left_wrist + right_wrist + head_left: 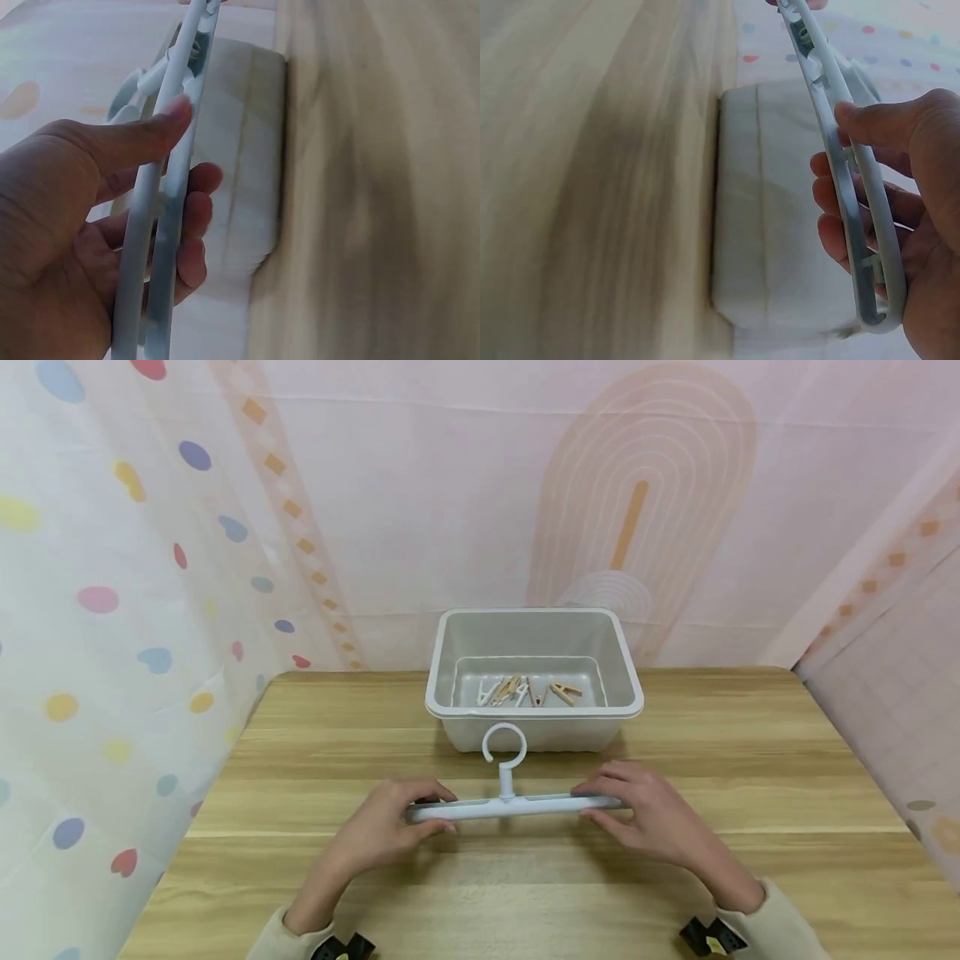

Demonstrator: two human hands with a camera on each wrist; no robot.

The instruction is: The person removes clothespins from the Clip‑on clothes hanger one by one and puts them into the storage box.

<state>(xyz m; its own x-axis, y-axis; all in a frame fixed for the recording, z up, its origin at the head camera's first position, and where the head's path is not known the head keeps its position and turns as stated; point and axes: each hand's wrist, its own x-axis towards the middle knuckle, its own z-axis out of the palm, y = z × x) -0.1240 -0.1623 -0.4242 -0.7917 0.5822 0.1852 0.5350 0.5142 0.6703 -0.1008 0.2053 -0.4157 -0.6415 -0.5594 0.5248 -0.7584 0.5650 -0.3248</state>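
Observation:
A pale grey-blue plastic clothes hanger point(506, 807) is held level above the table, its round hook pointing up. My left hand point(386, 827) grips its left end, thumb on the near side and fingers behind. At the opposite end my right hand point(648, 814) holds it the same way. In the left wrist view the left hand point(97, 202) has its thumb and curled fingers around the hanger's two bars point(169, 202). The right wrist view shows the right hand point(907, 172) curled around the hanger point(847, 172) near its rounded end.
Behind the hanger a light grey plastic basin point(532, 731) stands on the wooden table point(337, 752). Several white and tan clothespins point(517, 690) lie on its floor. A patterned cloth point(420, 510) hangs along the back and sides of the table.

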